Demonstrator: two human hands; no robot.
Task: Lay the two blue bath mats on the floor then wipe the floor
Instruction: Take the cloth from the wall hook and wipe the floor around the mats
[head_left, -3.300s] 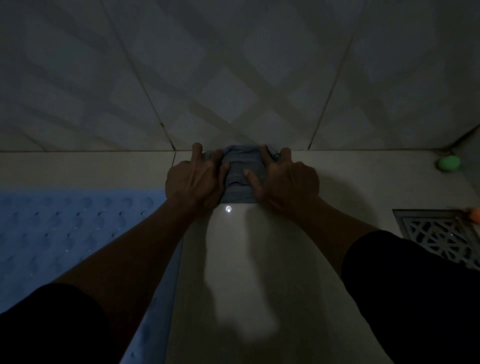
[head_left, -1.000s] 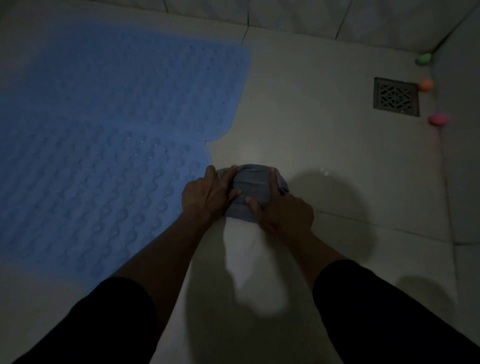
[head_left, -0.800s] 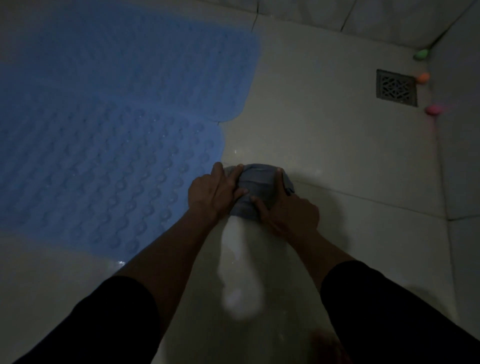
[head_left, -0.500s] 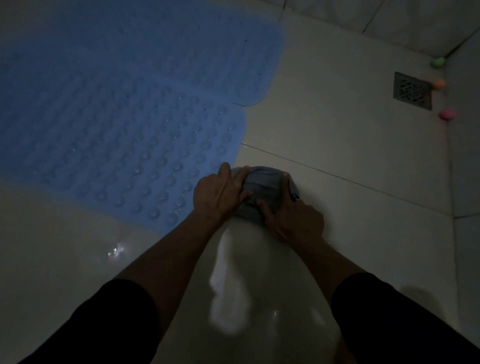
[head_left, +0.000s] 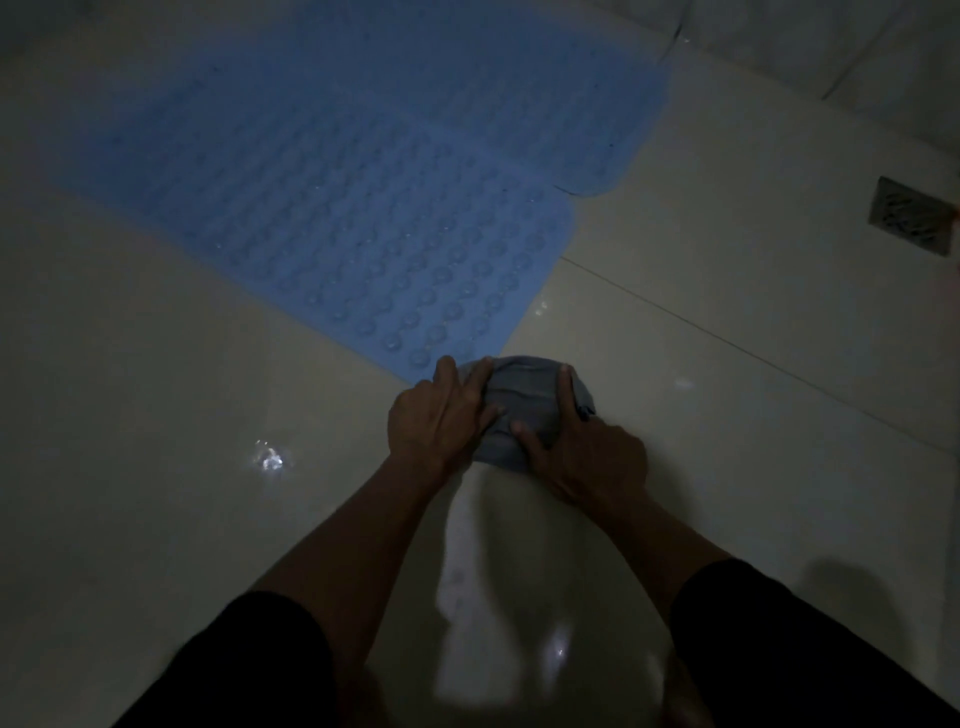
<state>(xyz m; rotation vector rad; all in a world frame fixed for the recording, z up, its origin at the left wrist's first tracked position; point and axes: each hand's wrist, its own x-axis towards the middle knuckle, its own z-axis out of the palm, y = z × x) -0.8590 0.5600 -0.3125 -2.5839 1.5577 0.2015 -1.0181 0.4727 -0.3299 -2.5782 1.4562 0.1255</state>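
1. Both hands press a bunched grey cloth (head_left: 524, 405) down on the pale tiled floor (head_left: 727, 395); the grip is two-handed, one hand on each side of the cloth.
2. The left hand (head_left: 441, 421) lies on the cloth's left part, fingers spread and laid over its top edge, thumb angled in across the fabric.
3. The right hand (head_left: 582, 452) covers the cloth's right part, one finger stretched forward along its right edge, thumb pointing in toward the left thumb.
4. Just ahead of the grip and to its left, the near blue bath mat (head_left: 374, 244) lies flat on the floor, its corner almost touching the left fingertips.
5. The far blue bath mat (head_left: 467, 88) lies flat beyond it, their long edges meeting or overlapping; I cannot tell which.
6. Well off to the right of the grip sits a floor drain (head_left: 909, 215).
7. Wet glints show on the floor left of the grip and behind it, between the forearms.
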